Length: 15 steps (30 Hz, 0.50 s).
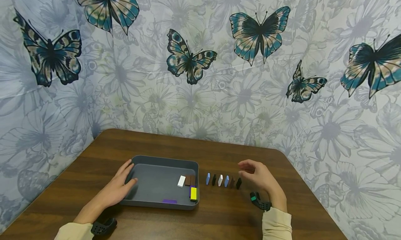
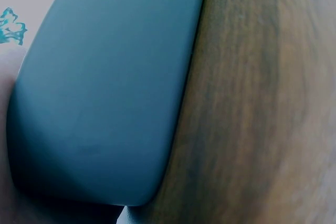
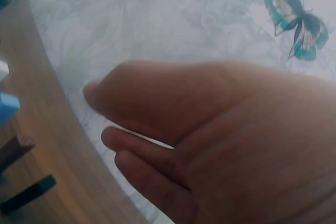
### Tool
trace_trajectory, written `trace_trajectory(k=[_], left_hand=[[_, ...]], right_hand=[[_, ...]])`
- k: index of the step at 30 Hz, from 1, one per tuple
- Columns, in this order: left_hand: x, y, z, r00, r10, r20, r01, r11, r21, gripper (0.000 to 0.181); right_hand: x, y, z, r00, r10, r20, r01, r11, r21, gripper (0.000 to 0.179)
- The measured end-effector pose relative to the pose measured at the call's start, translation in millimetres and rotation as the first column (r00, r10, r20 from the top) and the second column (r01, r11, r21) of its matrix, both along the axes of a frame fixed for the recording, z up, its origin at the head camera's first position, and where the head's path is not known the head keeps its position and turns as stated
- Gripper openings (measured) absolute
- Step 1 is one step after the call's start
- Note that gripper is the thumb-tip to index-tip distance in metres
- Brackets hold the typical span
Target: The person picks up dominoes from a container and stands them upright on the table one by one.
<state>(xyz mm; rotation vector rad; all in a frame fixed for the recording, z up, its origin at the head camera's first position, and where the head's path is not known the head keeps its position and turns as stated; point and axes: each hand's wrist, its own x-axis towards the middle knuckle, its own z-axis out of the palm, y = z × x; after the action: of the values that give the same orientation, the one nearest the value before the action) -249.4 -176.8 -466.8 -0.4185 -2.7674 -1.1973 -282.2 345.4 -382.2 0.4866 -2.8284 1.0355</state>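
A grey tray [image 1: 156, 205] lies on the table, its outer wall [image 2: 110, 87] filling much of the left wrist view. My left hand [image 1: 116, 187] rests at the tray's left rim, fingers extended and thumb over the edge. Right of the tray, several thin domino-like blocks stand upright in a row: blue, black, a white block [image 1: 220, 180], blue, a brown block [image 1: 232, 182] and, at the right end, a black block [image 1: 239, 183]. Just above and beyond that end hovers my right hand [image 1: 258, 175], fingers loosely bent, nothing seen between them; the black block [image 3: 29, 193] stands apart from it.
Inside the tray lie a white block [image 1: 181, 181], brown blocks [image 1: 189, 180], a yellow block [image 1: 193, 194] with purple beside it, and a purple block [image 1: 169, 201] by the near wall. Behind the wooden table [image 1: 216, 222] hangs a butterfly-patterned wall covering [image 1: 141, 104].
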Motion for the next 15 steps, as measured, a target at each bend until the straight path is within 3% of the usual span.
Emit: trace_trajectory(k=[6, 15], left_hand=[[0.0, 0.1, -0.3, 1.000, 0.001, 0.000, -0.001, 1.000, -0.002, 0.075], [1.3, 0.2, 0.6, 1.000, 0.006, 0.008, -0.006, 1.000, 0.001, 0.075]], right_hand=[[4.7, -18.0, 11.7, 0.999, 0.033, -0.043, -0.032, 0.999, 0.015, 0.025], [4.6, -36.7, 15.2, 0.990, 0.121, -0.071, -0.119, 0.992, 0.034, 0.022]])
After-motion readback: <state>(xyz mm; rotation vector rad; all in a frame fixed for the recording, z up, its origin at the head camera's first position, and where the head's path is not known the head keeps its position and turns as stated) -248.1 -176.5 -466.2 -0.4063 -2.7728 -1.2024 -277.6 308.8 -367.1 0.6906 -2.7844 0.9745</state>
